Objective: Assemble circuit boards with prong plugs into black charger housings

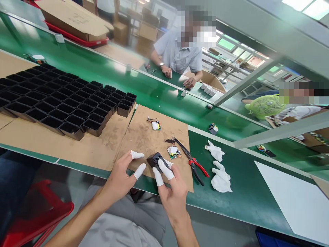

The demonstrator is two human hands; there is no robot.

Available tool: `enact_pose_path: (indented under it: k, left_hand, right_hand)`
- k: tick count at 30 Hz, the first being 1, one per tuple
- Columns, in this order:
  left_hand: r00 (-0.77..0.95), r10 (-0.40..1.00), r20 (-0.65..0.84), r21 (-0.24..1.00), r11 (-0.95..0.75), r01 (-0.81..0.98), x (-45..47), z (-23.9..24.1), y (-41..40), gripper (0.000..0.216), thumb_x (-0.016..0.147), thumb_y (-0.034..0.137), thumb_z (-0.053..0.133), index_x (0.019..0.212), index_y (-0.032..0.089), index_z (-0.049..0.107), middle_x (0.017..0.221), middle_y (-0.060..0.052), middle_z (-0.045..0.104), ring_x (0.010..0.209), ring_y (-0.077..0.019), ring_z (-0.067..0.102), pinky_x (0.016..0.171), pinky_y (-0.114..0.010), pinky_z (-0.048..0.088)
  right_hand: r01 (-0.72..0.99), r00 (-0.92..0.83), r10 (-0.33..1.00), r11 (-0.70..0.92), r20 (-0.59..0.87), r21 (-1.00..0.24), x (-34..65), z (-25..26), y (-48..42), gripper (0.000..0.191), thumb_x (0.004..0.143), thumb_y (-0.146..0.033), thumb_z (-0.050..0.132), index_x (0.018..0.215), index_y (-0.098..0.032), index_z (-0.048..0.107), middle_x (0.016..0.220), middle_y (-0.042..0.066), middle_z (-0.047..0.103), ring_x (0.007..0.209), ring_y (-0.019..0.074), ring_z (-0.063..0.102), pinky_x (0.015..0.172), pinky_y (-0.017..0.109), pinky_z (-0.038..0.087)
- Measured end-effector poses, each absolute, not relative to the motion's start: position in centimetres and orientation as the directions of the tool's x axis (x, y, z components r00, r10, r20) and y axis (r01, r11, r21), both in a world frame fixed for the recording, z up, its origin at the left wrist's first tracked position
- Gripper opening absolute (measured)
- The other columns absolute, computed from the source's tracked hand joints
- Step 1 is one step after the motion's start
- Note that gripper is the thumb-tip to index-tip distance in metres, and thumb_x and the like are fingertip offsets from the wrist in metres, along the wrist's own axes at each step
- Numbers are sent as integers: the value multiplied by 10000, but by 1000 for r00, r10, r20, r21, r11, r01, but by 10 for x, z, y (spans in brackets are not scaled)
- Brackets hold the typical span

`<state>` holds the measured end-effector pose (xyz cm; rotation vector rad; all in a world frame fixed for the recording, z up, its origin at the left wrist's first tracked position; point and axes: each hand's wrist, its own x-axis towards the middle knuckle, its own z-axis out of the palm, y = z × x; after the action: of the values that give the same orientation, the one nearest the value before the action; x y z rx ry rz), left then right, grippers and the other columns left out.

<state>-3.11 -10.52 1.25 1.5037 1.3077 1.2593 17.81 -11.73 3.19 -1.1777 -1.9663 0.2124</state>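
White finger cots cover several fingertips on both of my hands. My right hand [171, 183] grips a small black plastic housing [155, 159] between thumb and fingers, just over the cardboard sheet [138, 137]. To its left, my left hand [122, 176] is empty, thumb and forefinger spread apart and pointing at the housing without touching it. Just beyond the housing lies a small circuit board [174, 152] with white and yellow parts. A second circuit board [155, 125] rests farther back on the cardboard. Pliers with red and black handles [193, 164] lie to the right.
Rows of open black housings [69, 99] cover the left of the bench. Two crumpled white cloths [221, 176] lie on the green surface at right, near a white sheet [295, 202]. A green belt [164, 103] runs behind; a person [180, 55] sits across it.
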Motion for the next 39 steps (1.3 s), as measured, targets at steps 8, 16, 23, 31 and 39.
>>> enact_pose_path:
  k: [8,16,23,31,39]
  left_hand:
    - [-19,981,192,958,-183,223,-29,12,-105,225,1073,360,716,1240,246,814,1239,-98,856,1188,-286,816,1061,-430,676]
    - [-22,984,177,960,-167,222,-30,8,-106,229,1082,373,713,1253,252,806,1217,-86,850,1177,-284,807,1082,-433,656]
    - [-21,985,173,955,-163,246,-30,8,-105,243,1092,377,692,1264,249,805,1266,-93,855,1228,-288,802,1107,-433,648]
    - [-47,985,164,950,-145,275,-32,6,-108,268,1104,425,667,1244,245,809,1253,-95,852,1224,-292,797,1124,-444,633]
    - [-39,987,156,947,-138,291,-31,4,-110,300,1094,483,667,1230,264,821,1255,-80,857,1223,-299,803,1080,-436,655]
  right_hand:
    - [682,-228,801,537,553,-496,176,13,-116,461,1099,-123,694,1511,-314,772,1173,115,816,1032,259,858,839,353,738]
    - [643,-110,786,524,609,-559,178,44,-119,563,1046,-82,760,1533,-365,750,1240,103,839,1101,276,859,915,389,745]
    - [538,-72,907,386,416,-749,178,13,-118,214,1042,-220,796,1220,-280,899,1076,104,832,950,251,831,818,358,726]
    - [-195,326,945,61,-6,-979,179,33,-126,358,1174,-502,642,1432,-321,811,1359,67,880,1228,216,867,1079,412,749]
    - [-729,289,846,-107,-447,-676,166,60,-132,284,996,-427,911,1238,-280,890,1389,37,882,1278,177,847,1142,315,695]
